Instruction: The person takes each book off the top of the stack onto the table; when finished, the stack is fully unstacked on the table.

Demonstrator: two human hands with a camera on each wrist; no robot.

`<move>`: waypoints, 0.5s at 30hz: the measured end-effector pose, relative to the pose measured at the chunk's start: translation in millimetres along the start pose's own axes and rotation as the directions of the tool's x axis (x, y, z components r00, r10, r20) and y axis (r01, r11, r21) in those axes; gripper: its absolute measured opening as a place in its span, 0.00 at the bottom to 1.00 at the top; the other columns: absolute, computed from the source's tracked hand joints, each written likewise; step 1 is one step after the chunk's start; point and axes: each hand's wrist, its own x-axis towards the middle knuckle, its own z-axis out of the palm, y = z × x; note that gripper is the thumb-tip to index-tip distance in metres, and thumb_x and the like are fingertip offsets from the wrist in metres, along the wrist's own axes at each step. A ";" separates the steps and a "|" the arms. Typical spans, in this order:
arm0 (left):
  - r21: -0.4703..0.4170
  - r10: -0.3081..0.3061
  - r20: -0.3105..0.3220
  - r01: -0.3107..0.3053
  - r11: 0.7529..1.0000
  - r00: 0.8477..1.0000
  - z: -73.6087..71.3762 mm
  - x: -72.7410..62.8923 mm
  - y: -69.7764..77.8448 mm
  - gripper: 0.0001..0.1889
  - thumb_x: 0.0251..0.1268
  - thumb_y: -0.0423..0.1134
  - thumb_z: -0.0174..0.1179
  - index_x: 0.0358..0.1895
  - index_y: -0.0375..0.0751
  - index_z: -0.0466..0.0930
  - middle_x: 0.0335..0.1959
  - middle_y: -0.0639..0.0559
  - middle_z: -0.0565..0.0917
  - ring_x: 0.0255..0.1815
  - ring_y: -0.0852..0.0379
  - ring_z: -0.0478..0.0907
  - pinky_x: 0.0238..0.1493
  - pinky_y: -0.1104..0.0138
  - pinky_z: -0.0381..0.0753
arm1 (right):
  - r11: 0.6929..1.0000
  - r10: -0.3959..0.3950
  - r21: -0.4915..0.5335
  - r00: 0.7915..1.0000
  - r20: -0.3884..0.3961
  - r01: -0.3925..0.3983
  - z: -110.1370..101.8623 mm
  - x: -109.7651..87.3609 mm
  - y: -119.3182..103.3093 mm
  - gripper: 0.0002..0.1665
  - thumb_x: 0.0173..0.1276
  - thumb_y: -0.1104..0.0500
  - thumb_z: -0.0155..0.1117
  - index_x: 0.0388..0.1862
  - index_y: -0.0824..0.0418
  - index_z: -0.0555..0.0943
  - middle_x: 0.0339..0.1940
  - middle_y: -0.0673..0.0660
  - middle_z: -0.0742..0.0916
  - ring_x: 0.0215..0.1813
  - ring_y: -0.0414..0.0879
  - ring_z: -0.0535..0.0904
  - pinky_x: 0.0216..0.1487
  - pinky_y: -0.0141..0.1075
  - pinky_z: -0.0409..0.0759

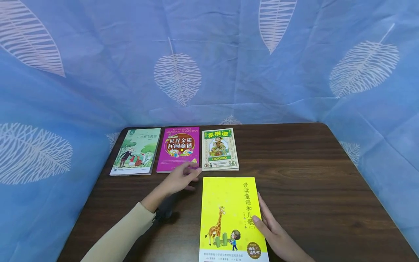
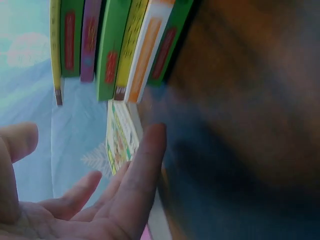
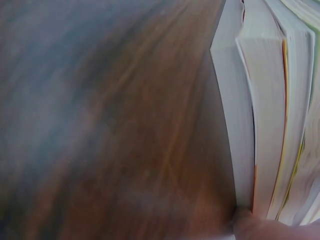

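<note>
A stack of several books (image 2: 112,55), topped by a bright yellow book (image 1: 226,200) with a giraffe and a child on its cover, is at the front middle of the table. My right hand (image 1: 275,233) grips the stack's right side, thumb on the yellow cover. Page edges (image 3: 270,110) of the stacked books show in the right wrist view. Left of the stack, my left hand (image 1: 180,179) reaches over the table with loosely bent fingers, holding nothing. Its fingertips are near the lower right corner of a purple book (image 1: 178,165) and a cream-and-green book (image 1: 220,148).
A pale green book (image 1: 137,151) lies left of the purple one, so three books form a row along the back left of the dark wooden table (image 1: 294,156). Blue cloth (image 1: 216,87) with white leaf prints hangs behind and at both sides.
</note>
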 end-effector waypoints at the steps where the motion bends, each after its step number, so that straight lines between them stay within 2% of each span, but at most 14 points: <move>1: -0.021 -0.003 0.016 0.003 1.000 1.000 1.8 -4.9 -2.2 0.37 0.78 0.56 0.61 0.77 0.35 0.64 0.68 0.32 0.79 0.63 0.37 0.84 0.48 0.51 0.92 | 1.000 0.000 0.005 1.000 -0.005 0.000 0.2 -0.3 0.3 0.49 0.88 0.50 0.47 0.86 0.37 0.24 0.88 0.67 0.52 0.68 0.48 0.84 0.59 0.40 0.87; 6: -0.064 -0.014 0.074 0.019 0.998 0.997 14.8 -33.4 -8.1 0.35 0.78 0.56 0.60 0.75 0.34 0.67 0.64 0.34 0.80 0.62 0.39 0.85 0.47 0.52 0.92 | 1.000 0.005 0.005 0.999 -0.039 -0.004 2.1 -0.2 0.4 0.49 0.88 0.49 0.47 0.87 0.39 0.25 0.90 0.64 0.44 0.71 0.52 0.81 0.60 0.39 0.86; 11: -0.116 -0.040 0.117 0.054 0.992 0.992 31.0 -61.6 -15.6 0.37 0.76 0.57 0.62 0.75 0.34 0.67 0.63 0.37 0.80 0.63 0.42 0.83 0.46 0.53 0.92 | 0.999 0.015 -0.027 0.995 -0.095 -0.018 6.0 1.5 -0.9 0.49 0.87 0.48 0.49 0.88 0.42 0.29 0.90 0.60 0.41 0.80 0.59 0.70 0.62 0.33 0.81; 13: -0.147 -0.052 0.120 0.070 0.987 0.991 37.4 -71.1 -18.7 0.37 0.76 0.58 0.62 0.75 0.34 0.67 0.65 0.38 0.80 0.64 0.43 0.82 0.46 0.53 0.92 | 1.000 0.022 -0.017 0.995 -0.093 -0.024 6.6 1.6 -0.9 0.50 0.86 0.48 0.49 0.88 0.43 0.28 0.90 0.61 0.42 0.80 0.58 0.70 0.62 0.31 0.80; 15: -0.180 -0.054 0.126 0.077 0.981 0.991 43.1 -79.4 -21.1 0.37 0.77 0.57 0.61 0.76 0.35 0.66 0.66 0.38 0.79 0.66 0.44 0.81 0.47 0.54 0.92 | 1.000 0.029 0.012 0.996 -0.079 -0.028 6.5 0.9 -0.1 0.51 0.86 0.49 0.50 0.87 0.42 0.26 0.90 0.64 0.46 0.77 0.56 0.75 0.62 0.35 0.83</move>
